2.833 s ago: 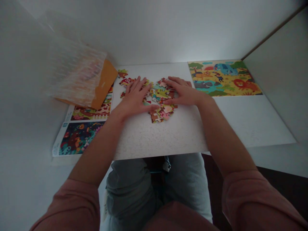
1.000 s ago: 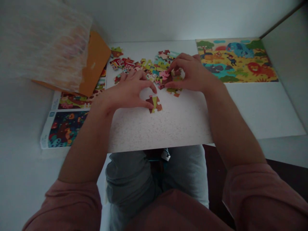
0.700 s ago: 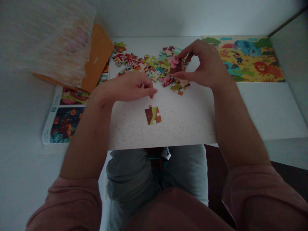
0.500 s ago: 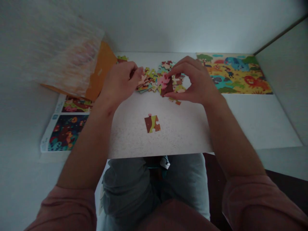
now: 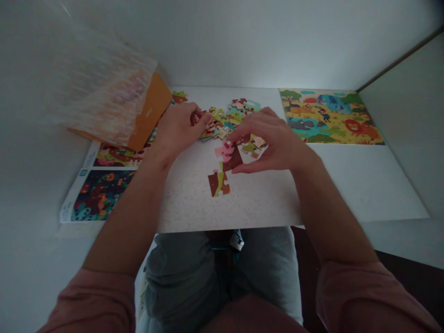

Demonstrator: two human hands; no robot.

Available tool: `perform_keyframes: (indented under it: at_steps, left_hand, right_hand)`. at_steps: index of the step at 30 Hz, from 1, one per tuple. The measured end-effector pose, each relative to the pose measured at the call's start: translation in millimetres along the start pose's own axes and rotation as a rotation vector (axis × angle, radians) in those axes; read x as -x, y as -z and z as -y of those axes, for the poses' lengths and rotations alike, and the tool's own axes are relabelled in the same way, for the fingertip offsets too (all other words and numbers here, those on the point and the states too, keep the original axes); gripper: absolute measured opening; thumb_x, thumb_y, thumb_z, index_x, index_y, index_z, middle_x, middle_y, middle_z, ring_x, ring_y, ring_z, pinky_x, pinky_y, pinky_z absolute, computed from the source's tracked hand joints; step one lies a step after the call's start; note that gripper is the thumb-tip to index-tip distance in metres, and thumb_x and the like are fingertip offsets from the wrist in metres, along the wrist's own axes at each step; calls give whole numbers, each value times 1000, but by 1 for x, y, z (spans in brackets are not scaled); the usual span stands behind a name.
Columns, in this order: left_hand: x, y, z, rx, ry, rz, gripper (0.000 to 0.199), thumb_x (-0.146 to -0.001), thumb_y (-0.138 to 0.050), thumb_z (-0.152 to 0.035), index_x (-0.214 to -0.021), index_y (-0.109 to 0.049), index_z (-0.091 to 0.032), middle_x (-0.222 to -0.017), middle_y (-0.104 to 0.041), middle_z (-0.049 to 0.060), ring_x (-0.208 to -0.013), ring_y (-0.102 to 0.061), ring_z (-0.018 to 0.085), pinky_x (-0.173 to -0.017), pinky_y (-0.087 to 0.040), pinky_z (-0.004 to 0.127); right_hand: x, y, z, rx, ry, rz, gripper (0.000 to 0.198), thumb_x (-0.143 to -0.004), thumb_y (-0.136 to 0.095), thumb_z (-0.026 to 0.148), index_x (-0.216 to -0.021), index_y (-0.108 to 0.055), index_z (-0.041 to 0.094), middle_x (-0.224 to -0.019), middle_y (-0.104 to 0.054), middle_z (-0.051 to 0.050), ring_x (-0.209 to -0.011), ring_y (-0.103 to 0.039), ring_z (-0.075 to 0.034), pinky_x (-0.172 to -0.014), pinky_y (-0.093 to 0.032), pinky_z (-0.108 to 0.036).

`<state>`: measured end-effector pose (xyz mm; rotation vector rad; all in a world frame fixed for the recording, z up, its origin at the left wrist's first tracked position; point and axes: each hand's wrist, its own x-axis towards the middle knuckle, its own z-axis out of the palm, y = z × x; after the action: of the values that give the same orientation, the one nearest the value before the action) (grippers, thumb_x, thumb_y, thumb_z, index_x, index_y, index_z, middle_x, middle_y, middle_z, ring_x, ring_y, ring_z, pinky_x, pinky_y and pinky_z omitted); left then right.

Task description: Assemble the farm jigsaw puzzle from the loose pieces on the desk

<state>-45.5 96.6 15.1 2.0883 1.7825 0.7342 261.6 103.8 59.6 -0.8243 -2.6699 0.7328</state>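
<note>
My right hand is closed on a pink and brown puzzle piece, gripping its edges between thumb and fingers. That piece is just above and right of a loose brown, green and orange puzzle piece on the white board; whether they touch I cannot tell. My left hand is closed, thumb against curled fingers, at the left side of a heap of puzzle pieces. What its fingertips hold, if anything, is hidden.
An orange card under crinkled clear plastic leans at the left. Below it lie printed picture sheets. An animal picture lies at the back right, near the wall. The board's front edge is above my lap.
My right hand has brought the pink and brown piece from the heap toward me, close to the loose piece. My left hand stays by the heap. The view has shifted slightly.
</note>
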Motion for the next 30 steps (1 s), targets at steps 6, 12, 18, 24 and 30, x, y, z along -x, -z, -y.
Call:
perform_keyframes:
  at_steps: [6, 12, 18, 24, 30]
  left_hand:
    - [-2, 1, 4, -2, -18, 35, 57, -122, -56, -82, -128, -89, -36, -99, -84, 8, -111, -76, 36, -94, -57, 50]
    - [-1, 2, 3, -35, 52, 27, 52, -116, -65, -80, -121, -88, -33, -106, -87, 11, -107, -76, 37, -92, -53, 52]
    - [4, -5, -9, 17, -125, 175, 41, -109, -78, -74, -119, -87, -35, -108, -86, 9, -111, -78, 37, -98, -58, 51]
    - [12, -17, -28, -35, -310, 347, 59, -83, -104, -68, -124, -85, -31, -142, -85, 14, -138, -76, 44, -118, -60, 55]
    - [15, -12, -30, -67, -298, 393, 67, -79, -108, -72, -126, -86, -29, -134, -87, 12, -129, -78, 42, -115, -57, 52]
  right_hand:
    - [5, 6, -23, -79, -96, 58, 44, -92, -101, 80, -118, -94, 45, -136, -94, -5, -140, -81, -47, -134, -56, -71]
    - [33, 27, -80, -7, -398, -7, 79, -72, -112, 68, -139, -92, 33, -144, -85, -17, -121, -80, -46, -118, -70, -71]
    - [31, 14, -99, 47, -467, -54, 74, -76, -114, 66, -139, -92, 35, -136, -86, -13, -113, -82, -44, -106, -75, -68]
    - [26, 6, -97, 145, -495, -83, 54, -83, -110, 71, -114, -87, 34, -135, -84, -14, -108, -83, -43, -104, -72, -67]
    - [26, 7, -95, 120, -471, -36, 43, -82, -107, 60, -110, -87, 34, -119, -87, -10, -102, -83, -40, -102, -73, -65]
